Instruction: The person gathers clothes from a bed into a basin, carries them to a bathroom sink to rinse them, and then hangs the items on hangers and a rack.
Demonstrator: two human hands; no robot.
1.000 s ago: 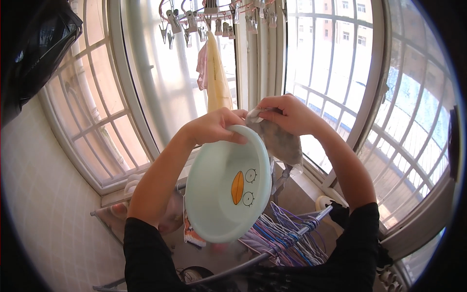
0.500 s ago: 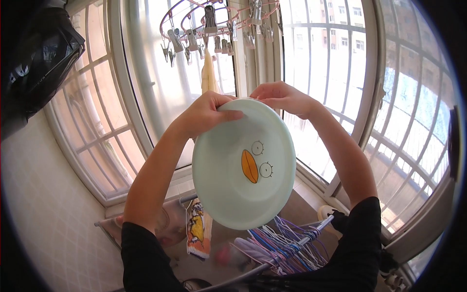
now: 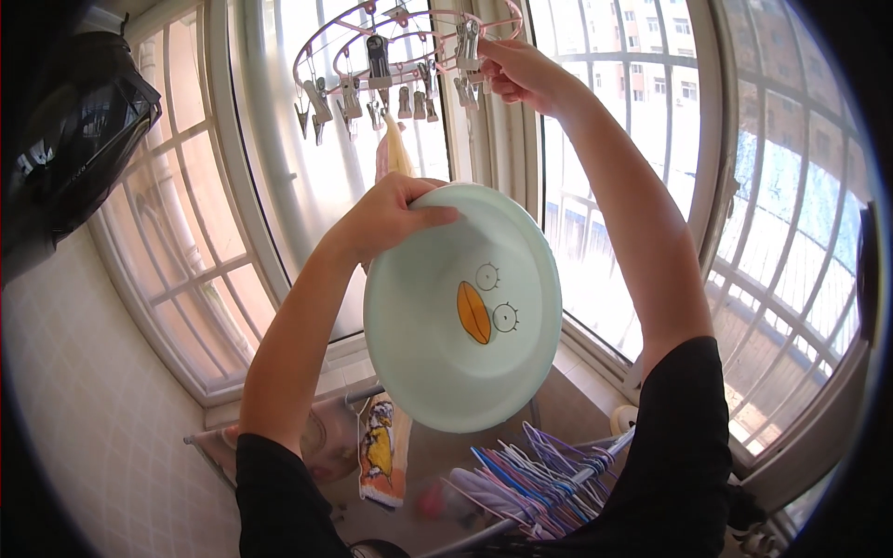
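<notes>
Now our L hand (image 3: pixel 395 212) pinches the pale green tub (image 3: pixel 433 325) at its top rim, w/ the thumb on the inside and the other fingers tucked behind, mostly hidden. The tub is up in the air in front of us, tipped so we see right into it. It's got an orange beak and 2 round eyes w/ lashes on the inside.

Our R hand (image 3: pixel 521 76) is up high at the clip rack (image 3: pixel 379 56), fingers curled in by a gray clip (image 3: pixel 468 46). It's too small to see, so we can't tell if they squeeze it or just touch it.

More clips hang all around the pink rings. A yellow cloth (image 3: pixel 399 153) hangs under the rack, just behind the top of the tub, and a bit of pink cloth (image 3: pixel 381 156) shows next to it.

Down low, lots of thin hangers (image 3: pixel 535 479) sit bunched on a bar, to the R of an orange and yellow cloth (image 3: pixel 382 451). A shiny black bag (image 3: pixel 84 121) is up in the L corner, well apart from our hands.
</notes>
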